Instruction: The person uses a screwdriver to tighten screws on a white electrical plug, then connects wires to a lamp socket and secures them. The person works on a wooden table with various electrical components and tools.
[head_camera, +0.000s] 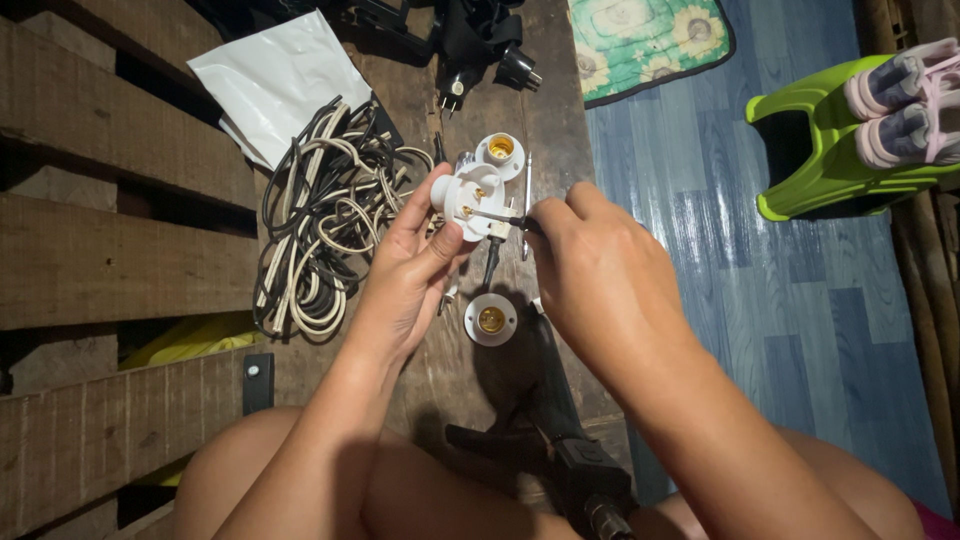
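On wooden boards (120, 250), hands hold white socket (462, 195) and screwdriver (497, 216).

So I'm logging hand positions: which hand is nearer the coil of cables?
Left. The left hand sits just right of the coil of cables, holding a white lamp socket. The right hand is farther right, past the socket.

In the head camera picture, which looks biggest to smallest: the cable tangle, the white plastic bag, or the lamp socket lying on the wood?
1. Cable tangle
2. White plastic bag, somewhat smaller, partly hidden by the cables
3. Lamp socket, clearly smallest
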